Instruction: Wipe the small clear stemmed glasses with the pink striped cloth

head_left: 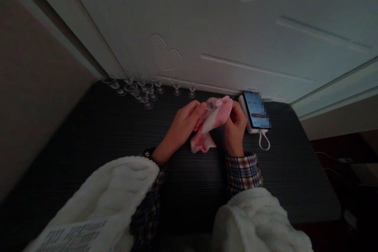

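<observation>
Over the dark table [103, 134] both my hands hold a pink and white cloth [211, 122]. My left hand [183, 126] has its fingers closed on the cloth's upper left part, where a small clear glass [210, 105] peeks out of the folds. My right hand [235, 126] grips the cloth's right edge with curled fingers. The cloth's lower end hangs down onto the table between my wrists.
Several small clear stemmed glasses [141, 88] stand in a group and row along the table's far edge against a white panelled wall. A lit phone [256, 109] rests on a white power bank [251, 128] with a looped cable to the right of my hands.
</observation>
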A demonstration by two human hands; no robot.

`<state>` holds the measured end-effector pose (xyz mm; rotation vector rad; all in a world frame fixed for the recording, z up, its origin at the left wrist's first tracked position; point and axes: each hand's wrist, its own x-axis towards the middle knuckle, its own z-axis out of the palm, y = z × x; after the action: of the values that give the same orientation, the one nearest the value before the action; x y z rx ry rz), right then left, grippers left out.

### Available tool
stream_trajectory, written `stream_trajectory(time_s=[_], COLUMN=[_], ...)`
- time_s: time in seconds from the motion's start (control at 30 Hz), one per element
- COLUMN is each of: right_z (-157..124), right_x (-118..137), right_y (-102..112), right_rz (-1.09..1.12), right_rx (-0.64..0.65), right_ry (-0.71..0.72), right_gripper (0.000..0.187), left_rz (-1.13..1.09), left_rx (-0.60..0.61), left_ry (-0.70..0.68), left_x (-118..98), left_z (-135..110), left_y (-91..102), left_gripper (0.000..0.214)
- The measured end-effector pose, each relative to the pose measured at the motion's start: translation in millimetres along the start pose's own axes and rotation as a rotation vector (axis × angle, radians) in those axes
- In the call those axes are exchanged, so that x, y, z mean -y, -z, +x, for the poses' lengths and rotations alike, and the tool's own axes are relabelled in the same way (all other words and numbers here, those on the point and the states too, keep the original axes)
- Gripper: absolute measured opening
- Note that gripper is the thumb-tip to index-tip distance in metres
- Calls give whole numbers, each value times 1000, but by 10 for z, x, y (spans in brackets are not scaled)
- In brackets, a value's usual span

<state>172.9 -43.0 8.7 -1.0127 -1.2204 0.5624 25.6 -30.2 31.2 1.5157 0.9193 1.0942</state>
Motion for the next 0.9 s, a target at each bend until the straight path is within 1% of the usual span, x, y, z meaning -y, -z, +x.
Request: stream_trajectory(time_s=[0.17,0.37,0.43,0.63,0.77,0.9], right_z=[2,3,2,2,-2,-5], right_x=[5,-17,-21,-25,-16,-5], right_y=[-4,-2,0,-5,-10,-20], right_rz=[2,28,26,43,15,13], right_rx=[-10,-3,-4,-21,-13,-17], right_ry=[19,17,8,8,-5,9], right_gripper=[13,16,15,14,14,13], left_rz=[18,16,-10,-57,-3,70], left_rx=[8,-2,-2,-7,-11,-45], left_ry=[37,34,34,48,23,-6], left_x=[-35,-35,-26,0,-10,-12], left_z=[-2,2,0,6,18,25], left_y=[0,-2,-7,-24,-12,12], left_gripper=[41,42,40,24,22,24])
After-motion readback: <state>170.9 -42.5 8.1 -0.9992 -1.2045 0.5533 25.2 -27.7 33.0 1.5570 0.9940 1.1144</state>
